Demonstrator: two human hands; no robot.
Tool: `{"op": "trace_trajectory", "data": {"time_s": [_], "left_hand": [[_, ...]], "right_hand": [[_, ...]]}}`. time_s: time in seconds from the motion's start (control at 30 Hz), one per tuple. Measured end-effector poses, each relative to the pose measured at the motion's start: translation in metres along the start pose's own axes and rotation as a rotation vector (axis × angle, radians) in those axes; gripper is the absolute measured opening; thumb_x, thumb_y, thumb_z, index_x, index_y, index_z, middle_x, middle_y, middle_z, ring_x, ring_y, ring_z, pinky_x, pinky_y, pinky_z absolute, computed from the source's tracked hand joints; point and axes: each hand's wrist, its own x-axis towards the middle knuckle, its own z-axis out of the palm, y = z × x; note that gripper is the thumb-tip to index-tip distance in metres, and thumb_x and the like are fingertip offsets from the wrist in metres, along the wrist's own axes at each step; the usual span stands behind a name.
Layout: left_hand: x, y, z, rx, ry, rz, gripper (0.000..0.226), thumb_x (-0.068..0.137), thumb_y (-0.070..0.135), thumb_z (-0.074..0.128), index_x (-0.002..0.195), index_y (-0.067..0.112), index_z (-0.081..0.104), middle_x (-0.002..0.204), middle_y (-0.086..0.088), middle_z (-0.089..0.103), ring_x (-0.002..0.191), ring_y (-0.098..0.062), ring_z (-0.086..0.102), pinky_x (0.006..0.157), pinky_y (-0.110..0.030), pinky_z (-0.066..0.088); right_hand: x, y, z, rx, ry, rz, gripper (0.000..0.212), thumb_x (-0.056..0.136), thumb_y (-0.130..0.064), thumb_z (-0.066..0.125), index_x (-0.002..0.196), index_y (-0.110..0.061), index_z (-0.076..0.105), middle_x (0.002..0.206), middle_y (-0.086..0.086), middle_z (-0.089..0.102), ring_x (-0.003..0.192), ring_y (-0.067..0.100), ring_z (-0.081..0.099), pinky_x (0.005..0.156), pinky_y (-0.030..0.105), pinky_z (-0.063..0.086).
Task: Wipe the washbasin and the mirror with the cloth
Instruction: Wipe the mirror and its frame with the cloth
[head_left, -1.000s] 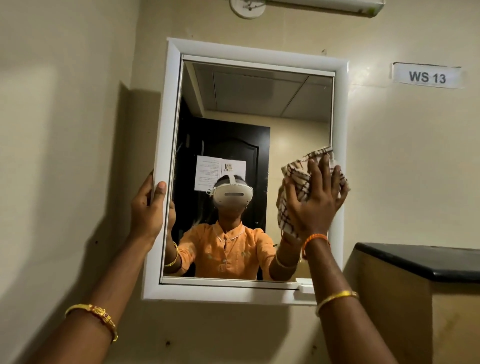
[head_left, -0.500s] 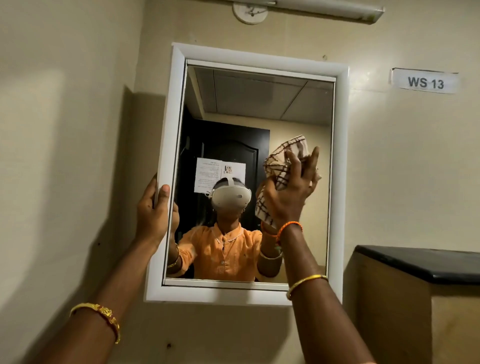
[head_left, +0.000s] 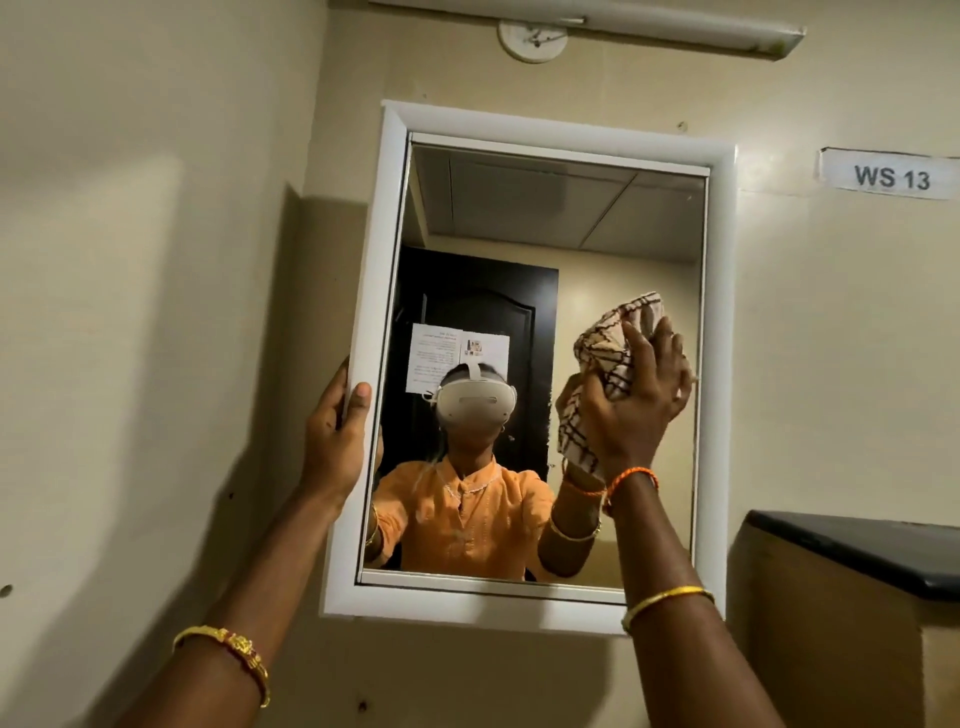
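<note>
While person faces wall, right hand closed round bunched brown-and-cream checked cloth, pressing it on right half of glass in white-framed rectangular wall mirror; left hand clasps white frame's left edge, thumb in front, fingers behind; washbasin out of view; cloth looks soft, light, crushable, best gripped wadded in palm; glass likely hard, slick, breakable; mirror seems steadied from its frame.

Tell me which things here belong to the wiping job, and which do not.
Belong: mirror, checked cloth, right hand pressing it, left hand gripping the frame.
Do not: WS 13 label, black ledge, tube light.
</note>
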Motion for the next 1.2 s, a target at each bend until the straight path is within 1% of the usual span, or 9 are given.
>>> {"op": "trace_trajectory", "data": {"time_s": [0.1, 0.17, 0.37, 0.5, 0.67, 0.8, 0.97, 1.13, 1.2], "left_hand": [[0.002, -0.003, 0.0, -0.034, -0.016, -0.002, 0.061, 0.068, 0.075, 0.054, 0.125, 0.054, 0.048, 0.135, -0.036, 0.042, 0.123, -0.06, 0.037, 0.098, -0.075, 0.029], [0.001, -0.001, -0.001, -0.015, -0.006, 0.004, 0.062, 0.075, 0.07, 0.053, 0.13, 0.045, 0.046, 0.136, -0.034, 0.043, 0.124, -0.057, 0.04, 0.099, -0.073, 0.032], [-0.005, 0.015, 0.001, 0.02, 0.016, 0.083, 0.047, 0.098, 0.021, 0.042, 0.144, 0.011, 0.035, 0.149, -0.004, 0.04, 0.133, -0.008, 0.036, 0.109, -0.021, 0.031], [-0.002, 0.014, -0.003, 0.011, -0.016, 0.086, 0.044, 0.098, 0.018, 0.042, 0.142, 0.012, 0.038, 0.135, 0.007, 0.046, 0.127, -0.008, 0.041, 0.102, -0.018, 0.035], [0.003, 0.01, -0.005, -0.022, -0.052, 0.064, 0.043, 0.099, 0.016, 0.041, 0.142, 0.013, 0.039, 0.127, 0.01, 0.046, 0.12, -0.003, 0.043, 0.079, 0.007, 0.038], [0.01, 0.005, -0.009, -0.11, -0.092, 0.004, 0.04, 0.099, 0.02, 0.04, 0.139, 0.022, 0.043, 0.131, 0.003, 0.055, 0.112, -0.009, 0.056, 0.087, -0.015, 0.051], [0.012, 0.003, -0.023, -0.293, -0.19, -0.153, 0.035, 0.101, 0.018, 0.028, 0.119, 0.022, 0.059, 0.098, 0.005, 0.071, 0.085, -0.007, 0.066, 0.06, -0.018, 0.056], [0.012, 0.011, -0.036, -0.554, -0.275, -0.303, 0.05, 0.096, 0.042, 0.025, 0.118, 0.016, 0.062, 0.107, -0.009, 0.07, 0.101, -0.023, 0.064, 0.089, -0.037, 0.048], [0.01, 0.013, -0.037, -0.557, -0.287, -0.345, 0.052, 0.093, 0.05, 0.027, 0.111, 0.023, 0.068, 0.106, -0.011, 0.072, 0.099, -0.026, 0.067, 0.089, -0.04, 0.049]], "right_hand": [[-0.004, -0.02, 0.016, 0.03, 0.037, 0.04, 0.068, 0.067, -0.043, 0.047, 0.132, -0.021, 0.053, 0.155, 0.01, 0.027, 0.146, 0.025, 0.018, 0.116, 0.043, -0.001], [-0.011, -0.035, 0.03, 0.043, 0.0, 0.003, 0.066, 0.068, -0.037, 0.052, 0.131, -0.02, 0.054, 0.154, 0.012, 0.028, 0.145, 0.026, 0.019, 0.116, 0.042, -0.001], [-0.023, -0.07, 0.058, 0.102, -0.313, -0.32, 0.059, 0.071, -0.028, 0.06, 0.129, -0.016, 0.057, 0.151, 0.013, 0.034, 0.144, 0.027, 0.022, 0.119, 0.048, 0.005], [-0.006, -0.055, 0.047, 0.137, -0.18, -0.181, 0.059, 0.07, -0.02, 0.061, 0.128, -0.014, 0.057, 0.15, 0.01, 0.038, 0.143, 0.026, 0.026, 0.119, 0.025, -0.003], [-0.01, -0.082, 0.068, 0.072, -0.109, -0.12, 0.068, 0.066, -0.022, 0.059, 0.133, -0.021, 0.053, 0.152, 0.011, 0.033, 0.144, 0.028, 0.021, 0.118, 0.052, 0.005], [-0.015, -0.116, 0.095, 0.022, -0.36, -0.378, 0.064, 0.071, -0.034, 0.057, 0.134, -0.028, 0.052, 0.154, 0.007, 0.03, 0.145, 0.027, 0.019, 0.118, 0.046, 0.002], [-0.046, -0.116, 0.099, -0.023, -0.447, -0.464, 0.057, 0.077, -0.038, 0.054, 0.133, -0.032, 0.052, 0.154, 0.003, 0.031, 0.145, 0.021, 0.018, 0.118, 0.045, 0.005], [-0.109, -0.091, 0.079, -0.072, -0.508, -0.539, 0.059, 0.079, -0.042, 0.05, 0.137, -0.031, 0.047, 0.155, 0.004, 0.03, 0.145, 0.02, 0.017, 0.119, 0.046, 0.006], [-0.136, -0.077, 0.07, -0.098, -0.543, -0.584, 0.06, 0.078, -0.042, 0.053, 0.137, -0.031, 0.047, 0.155, 0.004, 0.029, 0.146, 0.021, 0.016, 0.118, 0.047, 0.009]]}}
